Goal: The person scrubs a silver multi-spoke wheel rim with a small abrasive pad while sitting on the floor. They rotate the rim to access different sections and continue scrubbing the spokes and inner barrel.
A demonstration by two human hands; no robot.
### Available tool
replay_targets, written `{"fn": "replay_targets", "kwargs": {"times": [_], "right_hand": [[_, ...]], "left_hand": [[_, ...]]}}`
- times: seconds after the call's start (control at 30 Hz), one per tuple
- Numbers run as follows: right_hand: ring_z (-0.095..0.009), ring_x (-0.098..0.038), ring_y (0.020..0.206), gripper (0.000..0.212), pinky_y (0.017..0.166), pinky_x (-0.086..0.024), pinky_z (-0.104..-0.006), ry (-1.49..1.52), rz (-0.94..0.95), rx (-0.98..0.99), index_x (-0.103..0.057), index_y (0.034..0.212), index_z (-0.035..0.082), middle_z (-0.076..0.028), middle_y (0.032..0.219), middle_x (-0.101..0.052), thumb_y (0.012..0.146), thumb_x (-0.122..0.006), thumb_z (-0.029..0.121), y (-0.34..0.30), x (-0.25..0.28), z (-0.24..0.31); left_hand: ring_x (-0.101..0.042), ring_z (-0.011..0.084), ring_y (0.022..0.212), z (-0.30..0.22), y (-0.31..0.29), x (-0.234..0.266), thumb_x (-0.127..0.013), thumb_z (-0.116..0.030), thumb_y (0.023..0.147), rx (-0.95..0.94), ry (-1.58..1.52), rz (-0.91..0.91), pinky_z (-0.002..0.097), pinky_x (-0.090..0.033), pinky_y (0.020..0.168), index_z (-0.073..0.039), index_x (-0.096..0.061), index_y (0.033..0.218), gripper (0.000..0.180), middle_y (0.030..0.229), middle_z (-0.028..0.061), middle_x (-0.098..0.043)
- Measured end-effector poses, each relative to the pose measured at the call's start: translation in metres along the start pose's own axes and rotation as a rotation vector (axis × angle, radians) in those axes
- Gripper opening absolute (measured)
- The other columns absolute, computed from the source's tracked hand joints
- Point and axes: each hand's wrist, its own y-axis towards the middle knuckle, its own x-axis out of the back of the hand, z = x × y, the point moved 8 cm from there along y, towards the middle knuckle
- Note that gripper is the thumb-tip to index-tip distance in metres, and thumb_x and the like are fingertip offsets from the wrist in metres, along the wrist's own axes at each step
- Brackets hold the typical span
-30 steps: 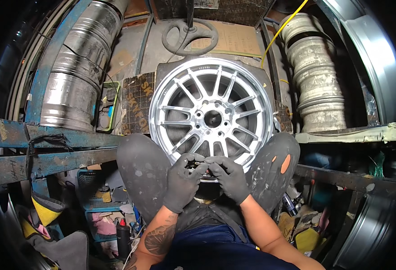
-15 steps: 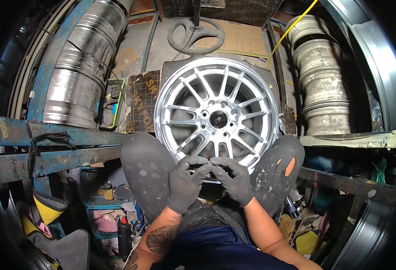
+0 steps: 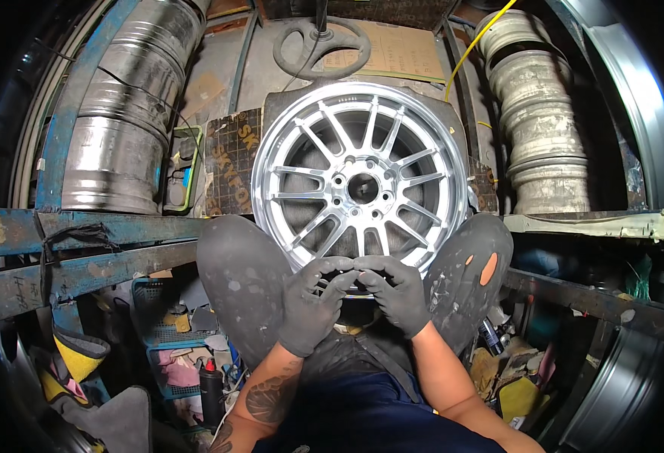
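Observation:
A bright silver multi-spoke wheel rim (image 3: 383,187) lies face up in front of me, its near edge between my knees. Both hands wear dark grey gloves and meet just over that near edge. My left hand (image 3: 311,308) is closed in a pinch, its thumb and forefinger bent towards the other hand. Opposite it, my right hand (image 3: 397,298) pinches in the same way, and the fingertips of both touch or nearly touch. Anything between the fingers is too small or too hidden to make out.
Stacked metal wheel barrels stand at the left (image 3: 113,158) and right (image 3: 547,140). Beyond the wheel is a grey steering wheel (image 3: 287,60). Blue metal beams (image 3: 143,229) cross at my left. Below them sit a blue basket (image 3: 151,298) and a black bottle with a red cap (image 3: 211,392).
My view has shifted slightly, so the wheel rim appears a little higher and further left. Both hands stay together at its near edge, fingers still pinched, with only small finger movement.

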Motion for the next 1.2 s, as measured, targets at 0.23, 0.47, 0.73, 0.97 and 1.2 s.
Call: {"fn": "replay_targets", "kwargs": {"times": [0.23,0.47,0.73,0.97,1.2], "right_hand": [[-0.015,-0.072,0.090,0.019,0.082,-0.056,-0.0300,-0.062,-0.030,-0.009,-0.077,0.112,0.002,-0.010,0.101,-0.078,0.099,-0.073,0.016,-0.001,0.003,-0.005],[-0.017,-0.073,0.086,0.020,0.078,-0.057,-0.0305,-0.104,0.006,0.078,-0.077,0.109,0.003,-0.012,0.099,-0.078,0.099,-0.073,0.019,-0.007,0.006,-0.004],[-0.023,-0.076,0.085,0.017,0.077,-0.058,-0.0336,-0.320,-0.062,0.138,-0.078,0.107,0.004,-0.014,0.097,-0.078,0.094,-0.075,0.015,-0.012,0.032,0.017],[-0.016,-0.072,0.085,0.014,0.078,-0.055,-0.0283,-0.166,-0.363,0.189,-0.078,0.105,-0.002,-0.010,0.095,-0.077,0.092,-0.076,0.001,-0.029,0.081,0.038],[-0.016,-0.071,0.083,0.014,0.076,-0.054,-0.0291,-0.202,-0.348,0.143,-0.078,0.106,-0.002,-0.010,0.093,-0.077,0.093,-0.075,0.003,-0.026,0.086,0.032]], "left_hand": [[-0.071,0.0114,0.097,0.001,0.001,-0.003,-0.072,-0.004,0.098,0.120,0.013,-0.038,0.0269,-0.056,0.085,0.002,-0.068,0.118,0.021,0.110,0.0090,-0.075],[-0.065,0.0089,0.095,0.024,-0.005,0.000,-0.070,-0.012,0.102,0.231,-0.111,-0.011,0.0242,-0.052,0.084,0.002,-0.068,0.115,0.019,0.104,0.0052,-0.072],[-0.068,0.0266,0.092,0.004,0.002,-0.012,-0.067,-0.014,0.100,0.024,0.338,0.099,0.0372,-0.053,0.086,0.002,-0.070,0.110,0.019,0.101,0.0145,-0.071],[-0.059,0.0337,0.102,0.018,-0.028,-0.043,-0.071,-0.024,0.089,-0.275,1.093,0.348,0.0481,-0.044,0.092,-0.003,-0.064,0.112,0.032,0.101,0.0136,-0.062],[-0.061,0.0294,0.100,0.039,-0.029,-0.056,-0.067,-0.024,0.091,-0.178,1.281,0.432,0.0450,-0.044,0.090,-0.006,-0.063,0.105,0.023,0.099,0.0113,-0.063]]}}
